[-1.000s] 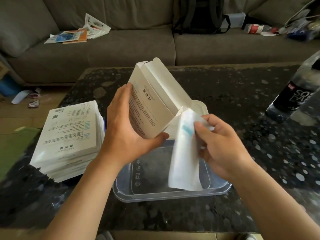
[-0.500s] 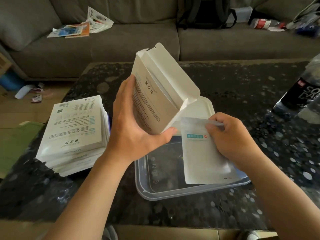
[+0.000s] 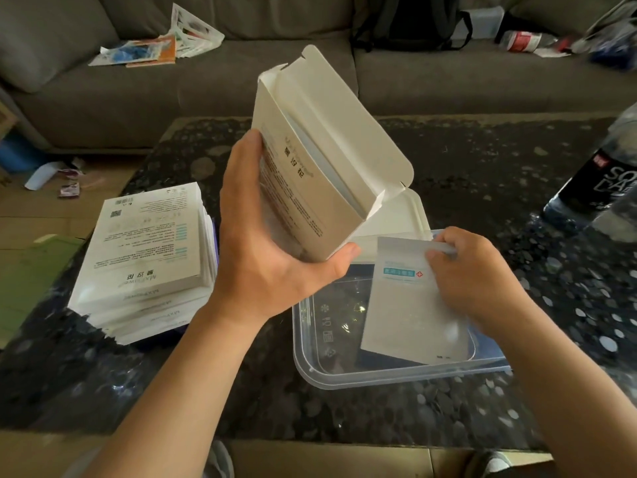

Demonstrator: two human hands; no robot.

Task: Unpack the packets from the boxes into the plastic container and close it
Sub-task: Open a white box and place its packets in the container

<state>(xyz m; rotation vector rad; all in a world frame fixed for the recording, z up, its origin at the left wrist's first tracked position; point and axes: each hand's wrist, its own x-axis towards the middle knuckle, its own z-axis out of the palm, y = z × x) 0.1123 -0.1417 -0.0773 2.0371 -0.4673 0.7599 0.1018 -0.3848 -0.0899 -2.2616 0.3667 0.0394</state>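
Plastic container (image 3: 344, 379), clear and uncovered, sits on the dark speckled table (image 3: 482, 160) near its front edge. The right hand (image 3: 479, 281) pinches the top edge of a white packet (image 3: 406, 305) — the packet's lower end slants down inside the container. The left hand (image 3: 269, 267) grips an opened white box (image 3: 310, 188), thumb under its lower corner, holding it tilted above the container's far left side with the flap open. A stack of boxes (image 3: 148, 257) lies flat to the left. A white lid (image 3: 406, 215) lies just behind the container, partly hidden by the box. Farther right stands a dark-labelled bottle (image 3: 599, 181); a grey sofa (image 3: 241, 91) with loose papers (image 3: 158, 46) lies beyond.
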